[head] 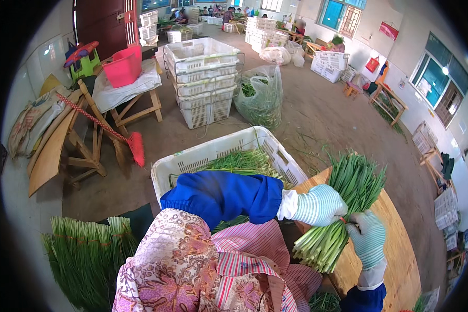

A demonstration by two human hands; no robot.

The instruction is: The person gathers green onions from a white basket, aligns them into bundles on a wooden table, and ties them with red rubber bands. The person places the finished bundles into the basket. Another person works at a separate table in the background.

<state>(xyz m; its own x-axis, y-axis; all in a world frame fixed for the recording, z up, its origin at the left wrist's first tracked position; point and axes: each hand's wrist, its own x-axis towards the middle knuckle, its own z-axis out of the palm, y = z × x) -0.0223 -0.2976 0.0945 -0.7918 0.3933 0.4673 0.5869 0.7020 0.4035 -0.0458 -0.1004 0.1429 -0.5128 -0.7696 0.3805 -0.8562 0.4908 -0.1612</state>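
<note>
A thick bunch of long green leaves with pale stems, likely garlic chives (357, 183), lies across a wooden bench board (394, 253). Its leafy end points away from me and its cut stem ends point back towards my lap. Round its middle passes a thin red tie (343, 219). My left hand (321, 204), in a striped knit glove, is closed at the tie on the bunch's left side. From the right, my right hand (368, 236), gloved alike, pinches at the tie with thumb and fingers. The fingertips partly hide the tie's ends.
A white plastic crate (195, 162) with loose greens stands before me. Tied bunches (89, 249) stand at my left. Beyond are stacked crates (202, 89), a plastic bag of greens (259, 97), a red broom (135, 148) and a pink bin (123, 67). People work far back.
</note>
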